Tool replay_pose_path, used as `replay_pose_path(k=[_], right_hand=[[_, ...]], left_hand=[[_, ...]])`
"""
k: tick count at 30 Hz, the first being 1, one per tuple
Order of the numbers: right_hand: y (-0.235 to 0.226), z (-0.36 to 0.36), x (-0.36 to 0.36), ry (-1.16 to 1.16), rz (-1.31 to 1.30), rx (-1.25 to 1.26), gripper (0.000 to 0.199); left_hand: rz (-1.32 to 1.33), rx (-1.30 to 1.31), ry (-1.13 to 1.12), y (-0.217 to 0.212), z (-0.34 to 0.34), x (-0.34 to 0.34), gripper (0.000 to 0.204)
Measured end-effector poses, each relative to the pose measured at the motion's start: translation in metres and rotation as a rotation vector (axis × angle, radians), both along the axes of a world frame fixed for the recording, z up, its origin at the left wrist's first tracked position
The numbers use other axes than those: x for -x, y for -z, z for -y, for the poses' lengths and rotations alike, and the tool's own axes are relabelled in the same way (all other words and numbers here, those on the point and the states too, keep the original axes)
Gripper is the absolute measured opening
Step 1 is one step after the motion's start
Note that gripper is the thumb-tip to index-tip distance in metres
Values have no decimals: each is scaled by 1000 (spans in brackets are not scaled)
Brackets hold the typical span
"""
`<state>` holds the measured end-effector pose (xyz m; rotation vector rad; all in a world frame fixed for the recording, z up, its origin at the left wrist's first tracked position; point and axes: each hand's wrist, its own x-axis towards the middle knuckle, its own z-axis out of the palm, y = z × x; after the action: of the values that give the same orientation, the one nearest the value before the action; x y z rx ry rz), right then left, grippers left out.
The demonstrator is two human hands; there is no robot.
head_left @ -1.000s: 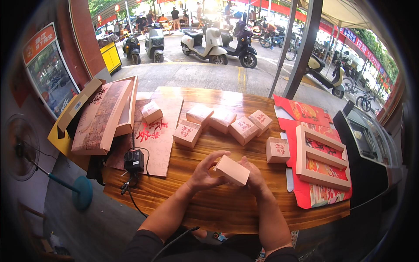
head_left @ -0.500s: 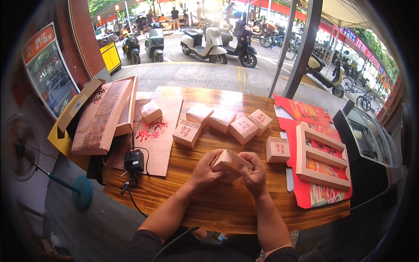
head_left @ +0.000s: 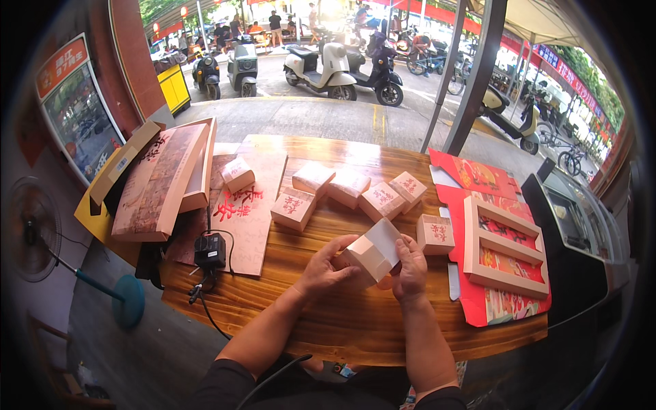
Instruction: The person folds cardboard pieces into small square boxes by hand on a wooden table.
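Small pale cardboard box (head_left: 371, 253) at frame centre, slightly below the middle, held above the wooden table (head_left: 355, 328) and tilted, one flap open toward the upper right. Left hand (head_left: 326, 268) grasps its lower left side, fingers curled under, thumb on the near face. Right hand (head_left: 410, 268) grips the right end, thumb pressed on the box's side. Both forearms enter from the lower edge in dark sleeves.

Just right of the held box: one closed pink box with red print (head_left: 435, 234) standing on the table. Above it, a loose row of similar boxes (head_left: 348, 186) across the middle of the table, one more (head_left: 238, 174) lying on a pink printed sheet (head_left: 247, 219) to the left. Right side of frame: red tray with pale dividers (head_left: 502, 249) on red printed card. Upper left: large flat gift box (head_left: 157, 178), tilted, leaning over the table edge. Black charger with cable (head_left: 210, 251) at the left edge of the table. Fan (head_left: 31, 229) at far left. Parked scooters (head_left: 321, 65) on the street along the top.
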<state>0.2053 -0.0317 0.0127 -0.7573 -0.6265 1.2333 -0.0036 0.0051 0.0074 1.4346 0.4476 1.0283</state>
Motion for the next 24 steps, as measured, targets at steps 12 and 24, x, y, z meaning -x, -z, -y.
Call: replay_pose_path(k=[12,24], right_hand=[[-1,1,8,-95,232,-228,48],[4,3,7,-96,363,-169,38]], left_hand=[[-39,-29,-168,-1,-3,-2,64],[-156,-215,-368,13,-7,-2,67]])
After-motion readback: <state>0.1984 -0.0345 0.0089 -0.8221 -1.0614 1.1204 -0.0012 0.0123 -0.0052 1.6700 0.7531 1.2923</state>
